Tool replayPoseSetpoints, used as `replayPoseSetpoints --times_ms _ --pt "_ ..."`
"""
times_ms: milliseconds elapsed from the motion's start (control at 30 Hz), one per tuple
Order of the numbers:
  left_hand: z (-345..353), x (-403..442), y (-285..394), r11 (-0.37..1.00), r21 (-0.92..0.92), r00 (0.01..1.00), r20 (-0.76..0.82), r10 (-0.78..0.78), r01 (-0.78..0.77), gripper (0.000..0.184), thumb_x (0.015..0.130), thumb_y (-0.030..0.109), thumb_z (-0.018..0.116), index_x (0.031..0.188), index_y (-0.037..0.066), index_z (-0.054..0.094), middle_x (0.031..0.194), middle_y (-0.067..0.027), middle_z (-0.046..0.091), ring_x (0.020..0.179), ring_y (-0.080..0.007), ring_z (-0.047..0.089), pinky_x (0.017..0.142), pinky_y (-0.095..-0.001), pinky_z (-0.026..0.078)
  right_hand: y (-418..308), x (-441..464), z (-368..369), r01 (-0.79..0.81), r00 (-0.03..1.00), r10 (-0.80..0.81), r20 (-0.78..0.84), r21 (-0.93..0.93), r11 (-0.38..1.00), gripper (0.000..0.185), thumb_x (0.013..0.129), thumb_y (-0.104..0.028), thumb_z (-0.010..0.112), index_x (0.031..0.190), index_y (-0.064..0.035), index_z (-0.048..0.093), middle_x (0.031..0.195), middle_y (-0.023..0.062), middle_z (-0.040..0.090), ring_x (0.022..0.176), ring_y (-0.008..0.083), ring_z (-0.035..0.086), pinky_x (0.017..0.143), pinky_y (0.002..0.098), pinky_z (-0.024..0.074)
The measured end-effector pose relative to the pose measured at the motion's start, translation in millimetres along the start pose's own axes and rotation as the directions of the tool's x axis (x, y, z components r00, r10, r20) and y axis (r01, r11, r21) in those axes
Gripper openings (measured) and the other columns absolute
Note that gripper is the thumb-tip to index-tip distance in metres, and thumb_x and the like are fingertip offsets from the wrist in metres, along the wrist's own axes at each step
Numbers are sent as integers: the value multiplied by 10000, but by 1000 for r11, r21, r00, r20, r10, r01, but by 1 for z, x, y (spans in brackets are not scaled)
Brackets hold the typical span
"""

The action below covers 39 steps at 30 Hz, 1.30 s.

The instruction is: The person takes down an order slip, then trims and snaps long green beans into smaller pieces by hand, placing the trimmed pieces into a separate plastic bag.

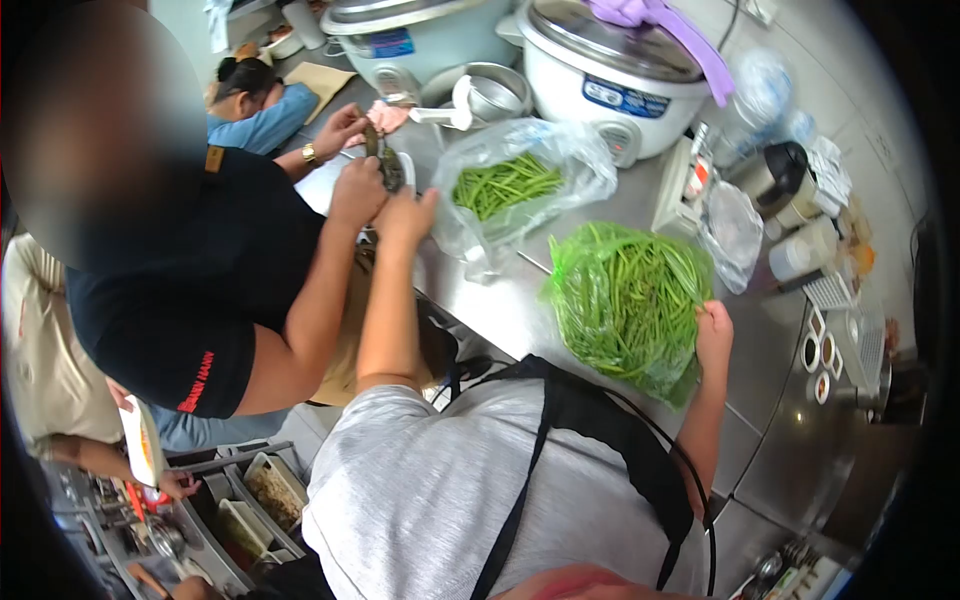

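My right hand (713,332) is closed on the right edge of a green plastic bag (628,300) full of long green stalks, lying on the steel counter. My left hand (405,217) reaches forward beside a co-worker's hands, its thumb apart from the fingers; the fingertips are partly hidden, and nothing shows clearly held in it. Just beyond it is a dark, shiny item (391,170) near the co-worker's fingers. A clear plastic bag (585,165) with cut green stalks (508,186) lies between my hands, farther back.
A co-worker in a black shirt (200,270) stands close at left. Two large rice cookers (620,100) and metal bowls (490,95) are at the back. Jugs, cups and small sauce dishes (820,352) stand at right. Food trays (272,490) are at lower left.
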<state>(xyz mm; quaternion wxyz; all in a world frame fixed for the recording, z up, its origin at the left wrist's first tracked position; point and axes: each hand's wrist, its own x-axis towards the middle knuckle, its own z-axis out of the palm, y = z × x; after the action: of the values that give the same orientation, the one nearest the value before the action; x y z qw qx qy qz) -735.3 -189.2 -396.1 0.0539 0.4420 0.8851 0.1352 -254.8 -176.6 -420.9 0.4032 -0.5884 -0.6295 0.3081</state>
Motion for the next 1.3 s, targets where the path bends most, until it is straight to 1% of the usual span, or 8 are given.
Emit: replayPoseSetpoints --times_ms 133,233,300,433,633,733,1133,1300 --pt "-28 -47 68 902 -179 894 -305 328 -392 346 705 321 603 925 54 603 879 -184 566 842 -337 521 772 -396 404 13 5 -1 -34 999 33 37 28 999 52 762 -60 480 727 -28 503 578 -32 412 539 58 364 494 215 312" --pt "-32 -78 119 671 -324 731 -456 507 -667 250 688 239 629 862 59 613 843 -148 568 827 -319 513 759 -387 403 10 5 -3 -20 998 22 54 -29 999 54 764 -60 474 730 -25 497 575 -24 408 533 61 364 492 217 311" --pt "-28 -97 148 479 -433 640 -417 645 -764 228 679 224 631 842 66 610 802 -130 561 809 -312 504 739 -383 404 8 5 -3 -9 998 12 56 -59 998 58 765 -62 468 731 -23 493 573 -19 409 531 62 366 491 219 313" --pt "-13 -141 196 282 -524 478 -287 830 -804 185 674 213 625 776 60 611 770 -119 548 784 -292 500 698 -384 407 2 3 1 22 999 -21 28 -54 998 68 768 -66 456 731 -20 490 572 -11 418 534 64 371 494 230 321" --pt "22 -170 229 407 -370 413 66 908 -835 262 687 295 599 785 52 618 823 -121 546 828 -277 500 719 -381 407 3 3 -2 35 999 -32 43 -65 997 68 756 -63 451 743 -18 501 572 5 433 536 84 389 505 245 337" --pt "27 -173 234 444 -307 431 113 895 -842 296 693 321 587 805 49 618 861 -121 536 869 -268 486 731 -379 399 -3 2 -1 30 999 -27 36 -82 996 67 750 -58 448 741 -19 502 574 14 437 538 93 396 511 248 341" --pt "39 -172 251 408 -255 372 177 911 -877 228 711 303 586 802 100 632 863 -97 538 861 -241 484 709 -367 399 -2 3 -2 17 999 -12 39 -113 994 67 737 -52 422 716 -24 479 578 23 434 545 100 408 517 254 348" --pt "49 -173 249 364 -322 353 94 931 -874 204 689 305 599 730 108 629 806 -70 556 840 -237 501 705 -362 401 -6 1 0 -33 998 37 47 -74 997 72 743 -55 421 714 -25 480 570 18 430 540 94 406 513 251 352"
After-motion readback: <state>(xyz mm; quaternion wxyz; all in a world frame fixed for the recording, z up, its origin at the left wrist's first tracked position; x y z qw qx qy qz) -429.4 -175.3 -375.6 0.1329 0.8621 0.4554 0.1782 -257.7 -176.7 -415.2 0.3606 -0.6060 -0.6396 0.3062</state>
